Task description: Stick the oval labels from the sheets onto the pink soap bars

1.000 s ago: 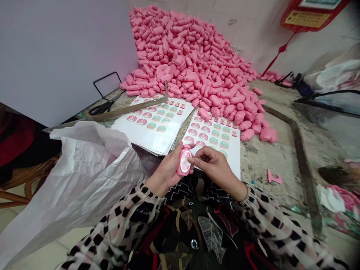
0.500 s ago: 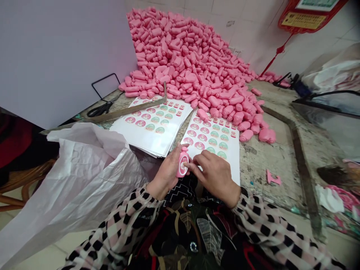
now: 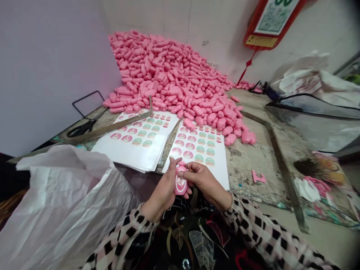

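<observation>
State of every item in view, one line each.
Pink bottle: held, oval label on front
Left hand: closed around pink bottle
Right hand: thumb on oval label
Bottle pile: heaped loose
Left label sheets: stacked, near end bare
Right label sheet: flat, bottle pile overlapping far end
White bag: crumpled
Scissors: lying down, blades unclear
Calendar: hanging up

I report one view, taken from the wearer's head and facing forward and down. It looks from close range on the left hand (image 3: 164,188) and right hand (image 3: 208,182), over the counter (image 3: 244,162), to the wall (image 3: 225,22) on the far side.
</observation>
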Available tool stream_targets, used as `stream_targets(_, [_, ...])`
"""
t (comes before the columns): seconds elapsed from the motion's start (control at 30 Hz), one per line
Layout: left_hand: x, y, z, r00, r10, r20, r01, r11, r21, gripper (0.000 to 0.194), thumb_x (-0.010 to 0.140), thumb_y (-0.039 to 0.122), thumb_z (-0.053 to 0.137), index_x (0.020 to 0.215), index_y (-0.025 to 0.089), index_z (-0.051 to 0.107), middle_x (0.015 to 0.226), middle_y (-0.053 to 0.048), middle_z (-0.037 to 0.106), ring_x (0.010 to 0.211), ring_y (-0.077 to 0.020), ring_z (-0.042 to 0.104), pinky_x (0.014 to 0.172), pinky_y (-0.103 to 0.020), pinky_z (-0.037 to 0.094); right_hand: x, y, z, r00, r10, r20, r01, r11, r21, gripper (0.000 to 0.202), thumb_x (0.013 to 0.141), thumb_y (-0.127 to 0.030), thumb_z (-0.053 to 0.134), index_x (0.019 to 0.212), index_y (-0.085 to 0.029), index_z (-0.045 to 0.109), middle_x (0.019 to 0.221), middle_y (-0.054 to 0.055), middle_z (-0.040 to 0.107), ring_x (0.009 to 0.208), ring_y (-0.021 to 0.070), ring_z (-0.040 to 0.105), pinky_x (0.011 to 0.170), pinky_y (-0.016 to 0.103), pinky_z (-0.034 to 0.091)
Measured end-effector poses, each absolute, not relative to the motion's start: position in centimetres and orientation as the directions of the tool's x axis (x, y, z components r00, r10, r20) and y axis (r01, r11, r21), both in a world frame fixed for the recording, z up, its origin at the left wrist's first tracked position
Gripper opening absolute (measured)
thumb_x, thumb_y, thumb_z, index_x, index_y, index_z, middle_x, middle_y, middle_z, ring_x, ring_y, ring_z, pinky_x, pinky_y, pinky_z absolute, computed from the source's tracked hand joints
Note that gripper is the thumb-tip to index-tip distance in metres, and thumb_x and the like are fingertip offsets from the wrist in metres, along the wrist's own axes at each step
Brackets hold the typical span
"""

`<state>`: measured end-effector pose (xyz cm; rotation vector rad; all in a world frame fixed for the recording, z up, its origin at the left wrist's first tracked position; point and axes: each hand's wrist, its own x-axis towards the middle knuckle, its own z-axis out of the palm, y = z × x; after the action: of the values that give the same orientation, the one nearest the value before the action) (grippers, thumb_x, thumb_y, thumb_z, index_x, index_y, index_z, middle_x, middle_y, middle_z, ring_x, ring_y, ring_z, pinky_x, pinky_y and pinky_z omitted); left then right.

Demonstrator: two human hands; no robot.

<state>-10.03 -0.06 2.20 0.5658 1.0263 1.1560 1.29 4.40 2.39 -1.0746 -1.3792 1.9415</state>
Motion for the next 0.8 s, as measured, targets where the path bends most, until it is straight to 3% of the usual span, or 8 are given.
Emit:
stream_targets(0.13, [-9.5,-1.0,2.0,0.306,0.924,-0.230,-0.367,0.337,0.867,0.070,0.082,0.043,0.052,0.136,0.028,0.011,0.073,0.001,0.055,0.046,-0.0086,0.049,0.038,-0.017,0.037,2.8,3.9,2.1,-0.496,0.809,-0.315,-0.073,-0.400,-0.914,0.034,0.069,-0.047,0.064,0.076,-0.015,0.053,0.052,-0.005,0.052,0.035,0.0048,0.039,0.034,0.017,0.026])
stream_targets(0.3, [-8.2,-1.9,1.3,0.537,0.820,-0.198,-0.234,0.370,0.899,0.083,0.081,0.032,0.056,0.139,0.031,-0.004,0.076,0.002,0.052,0.050,-0.0064,0.045,0.046,-0.019,0.037,6.4,1.6,2.2,-0.479,0.831,-0.284,-0.022,-0.335,-0.942,0.030,0.076,-0.045,0.059,0.081,-0.016,0.055,0.063,-0.002,0.057,0.048,0.0068,0.046,0.046,0.019,0.036])
stream_targets(0.37, [-7.5,-1.9,1.1,0.616,0.763,-0.197,-0.140,0.352,0.926,0.085,0.079,0.027,0.058,0.140,0.033,-0.002,0.083,0.001,0.052,0.058,-0.0078,0.047,0.055,-0.022,0.040,9.0,1.0,2.6,-0.386,0.885,-0.259,0.036,-0.267,-0.963,0.031,0.075,-0.045,0.060,0.085,-0.016,0.056,0.069,-0.001,0.059,0.057,0.0090,0.050,0.054,0.021,0.040])
stream_targets(0.47, [-6.5,-1.4,0.8,0.657,0.723,-0.215,0.032,0.258,0.966,0.072,0.078,0.024,0.057,0.140,0.031,0.020,0.098,-0.002,0.054,0.067,-0.0085,0.047,0.066,-0.025,0.040,14.4,0.2,2.9,-0.152,0.972,-0.179,0.309,-0.125,-0.943,0.034,0.072,-0.047,0.061,0.088,-0.017,0.059,0.070,0.000,0.060,0.062,0.0120,0.052,0.059,0.023,0.041])
stream_targets(0.53, [-6.2,-1.1,0.5,0.637,0.731,-0.245,0.091,0.245,0.965,0.059,0.079,0.026,0.054,0.135,0.027,0.035,0.097,-0.003,0.054,0.068,-0.0089,0.046,0.067,-0.025,0.039,18.6,-1.0,2.5,-0.029,0.987,-0.157,0.574,-0.112,-0.811,0.033,0.072,-0.049,0.059,0.081,-0.018,0.062,0.066,0.000,0.060,0.061,0.0136,0.052,0.057,0.024,0.040])
stream_targets(0.6, [-6.3,-0.8,0.0,0.609,0.744,-0.274,0.077,0.289,0.954,0.052,0.081,0.028,0.052,0.131,0.025,0.041,0.092,-0.002,0.055,0.067,-0.0095,0.046,0.065,-0.025,0.039,22.5,-2.8,1.3,0.018,0.973,-0.231,0.745,-0.167,-0.646,0.033,0.074,-0.051,0.053,0.076,-0.020,0.063,0.060,0.000,0.061,0.056,0.0156,0.054,0.054,0.025,0.040])
stream_targets(0.7, [-6.7,-0.8,-0.8,0.556,0.772,-0.307,0.029,0.351,0.936,0.048,0.080,0.032,0.052,0.127,0.024,0.046,0.086,-0.001,0.055,0.064,-0.0101,0.048,0.062,-0.025,0.039,26.5,-5.7,-1.2,0.085,0.936,-0.341,0.903,-0.217,-0.371,0.030,0.077,-0.048,0.047,0.077,-0.023,0.065,0.061,0.003,0.064,0.058,0.0199,0.059,0.052,0.027,0.041])
stream_targets(0.8, [-7.2,-1.2,-1.2,0.514,0.786,-0.345,0.037,0.381,0.924,0.047,0.079,0.033,0.054,0.124,0.023,0.049,0.086,-0.002,0.058,0.063,-0.0105,0.049,0.060,-0.024,0.039,27.0,-6.9,-2.4,0.121,0.947,-0.296,0.977,-0.166,-0.131,0.028,0.079,-0.038,0.046,0.093,-0.023,0.065,0.083,0.008,0.069,0.073,0.0247,0.064,0.057,0.031,0.044])
